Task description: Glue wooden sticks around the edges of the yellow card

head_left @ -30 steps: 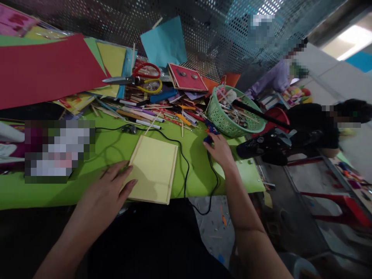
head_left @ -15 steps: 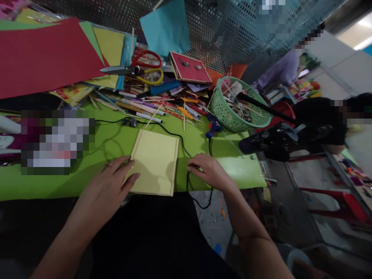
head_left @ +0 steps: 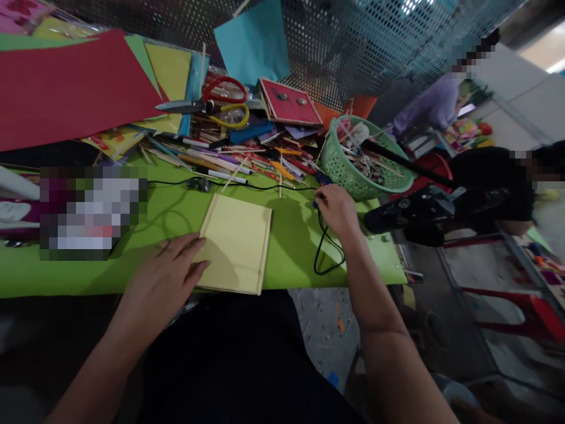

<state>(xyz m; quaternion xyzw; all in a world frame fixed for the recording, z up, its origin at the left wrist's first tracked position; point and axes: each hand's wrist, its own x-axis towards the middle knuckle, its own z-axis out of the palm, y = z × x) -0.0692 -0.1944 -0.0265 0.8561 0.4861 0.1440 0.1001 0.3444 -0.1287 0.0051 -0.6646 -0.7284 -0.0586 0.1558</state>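
Note:
A pale yellow panel [head_left: 236, 244] with thin stick edging along its sides lies flat near the table's front edge. My left hand [head_left: 174, 265] rests at its left edge, fingers extended and slightly apart, thumb over the lower left part. My right hand [head_left: 339, 209] is beyond the panel's right side, fingers closed on the black cord [head_left: 282, 188]. A loop of this cord hangs down below that hand onto the table. The blue hot glue gun [head_left: 323, 178] lies right at my right fingertips, mostly covered by the hand.
A green basket [head_left: 342, 171] of sticks and scraps stands behind my right hand. Pens and sticks [head_left: 220, 165], scissors [head_left: 203, 107] and a red framed panel [head_left: 291, 101] lie along the back. Coloured paper [head_left: 79, 88] is at left. A dark patterned cylinder [head_left: 397, 209] sits at right.
My right hand has moved right and away from me to the glue gun, drawing the cord along. The cord's loop has come up from the table edge. My left hand stays by the panel.

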